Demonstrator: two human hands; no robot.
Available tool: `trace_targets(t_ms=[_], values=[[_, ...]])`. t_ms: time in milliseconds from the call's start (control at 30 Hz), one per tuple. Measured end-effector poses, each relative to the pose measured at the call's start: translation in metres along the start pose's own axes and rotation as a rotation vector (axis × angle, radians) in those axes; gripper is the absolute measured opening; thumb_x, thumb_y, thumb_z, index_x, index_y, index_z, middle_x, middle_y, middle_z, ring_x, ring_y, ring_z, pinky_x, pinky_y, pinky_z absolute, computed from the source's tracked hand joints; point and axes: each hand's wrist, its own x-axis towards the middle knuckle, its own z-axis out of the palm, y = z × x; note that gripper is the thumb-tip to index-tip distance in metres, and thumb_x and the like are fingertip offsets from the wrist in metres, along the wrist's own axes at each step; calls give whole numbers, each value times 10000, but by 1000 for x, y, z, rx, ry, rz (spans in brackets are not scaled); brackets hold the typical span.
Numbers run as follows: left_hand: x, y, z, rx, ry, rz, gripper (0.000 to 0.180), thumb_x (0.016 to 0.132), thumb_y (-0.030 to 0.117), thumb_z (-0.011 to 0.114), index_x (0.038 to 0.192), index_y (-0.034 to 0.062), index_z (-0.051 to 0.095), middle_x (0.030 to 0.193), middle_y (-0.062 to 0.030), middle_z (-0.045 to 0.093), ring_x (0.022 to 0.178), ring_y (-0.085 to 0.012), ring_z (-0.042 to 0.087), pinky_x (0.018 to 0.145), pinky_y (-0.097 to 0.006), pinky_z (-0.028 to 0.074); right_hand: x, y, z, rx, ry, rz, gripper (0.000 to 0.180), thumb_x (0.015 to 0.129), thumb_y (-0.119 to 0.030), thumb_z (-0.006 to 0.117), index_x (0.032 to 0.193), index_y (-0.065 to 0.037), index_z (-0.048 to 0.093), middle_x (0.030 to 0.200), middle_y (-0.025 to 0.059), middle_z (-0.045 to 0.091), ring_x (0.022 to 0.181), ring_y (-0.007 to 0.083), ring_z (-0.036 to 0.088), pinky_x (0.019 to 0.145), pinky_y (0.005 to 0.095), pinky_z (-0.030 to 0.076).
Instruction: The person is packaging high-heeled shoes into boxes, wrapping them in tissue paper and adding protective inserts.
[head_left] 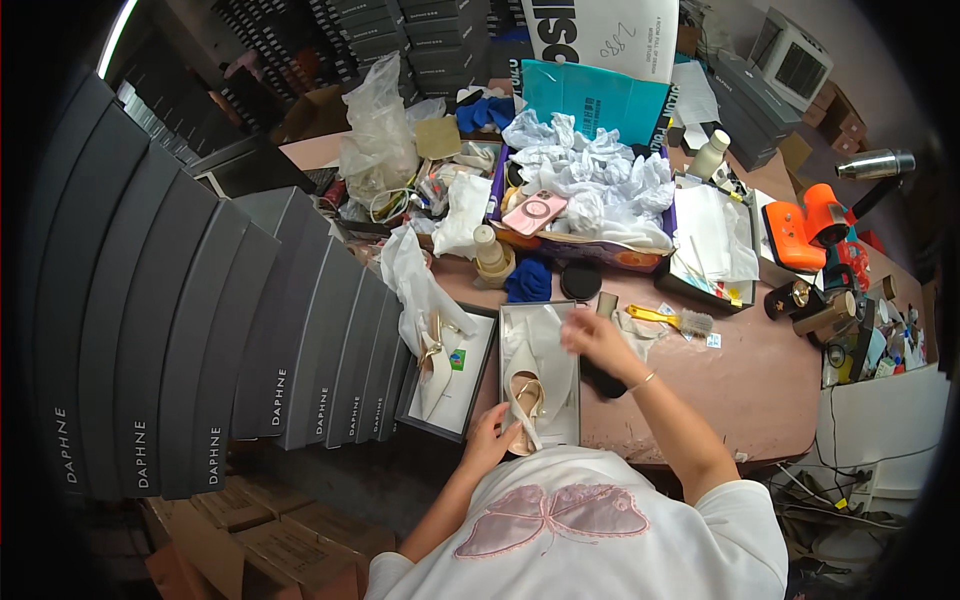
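A white pointed shoe (526,392) with a gold-toned strap lies in an open shoe box (571,420) lined with white tissue, close to my body. At its heel end my left hand (487,442) holds the shoe's left side between thumb and fingers. My right hand (597,343) is over the box's right edge, beyond the shoe's toe; its fingers are smeared by motion. Another white shoe (435,375) with gold trim sits in the dark box (452,428) on the left, partly beside crumpled tissue (412,290).
Tall stacks of dark shoe boxes (285,330) crowd the left. Beyond the work are a blue cloth (529,281), a bottle (490,252), a round black lid (580,281) and a carton of crumpled paper (640,252). A yellow-handled brush (672,319) rests to the right.
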Motion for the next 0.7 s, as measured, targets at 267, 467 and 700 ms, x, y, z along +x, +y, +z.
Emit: trace_targets(t_ms=[267, 467, 700], values=[[10, -2, 8, -561, -17, -318, 453, 962, 219, 551, 1340, -1, 430, 1246, -142, 523, 1106, -196, 544, 916, -339, 471, -55, 64, 115, -572, -104, -135, 477, 747, -248, 708, 1098, -4, 496, 929, 241, 635, 839, 419, 630, 727, 459, 508], [22, 18, -2, -797, 63, -309, 539, 960, 441, 494, 1322, 47, 433, 1284, -116, 504, 1169, -227, 506, 971, -388, 440, -75, -30, 94, -381, -157, -231, 203, 781, -96, 620, 969, -20, 615, 790, 176, 643, 711, 322, 649, 659, 367, 508], [17, 56, -4, -1040, -261, -284, 385, 922, 288, 562, 1230, 69, 491, 1079, -80, 601, 951, -196, 630, 800, -331, 537, -113, -80, 95, -559, -291, -424, 203, 835, -119, 623, 1012, -18, 620, 893, 173, 642, 789, 290, 655, 697, 343, 524]])
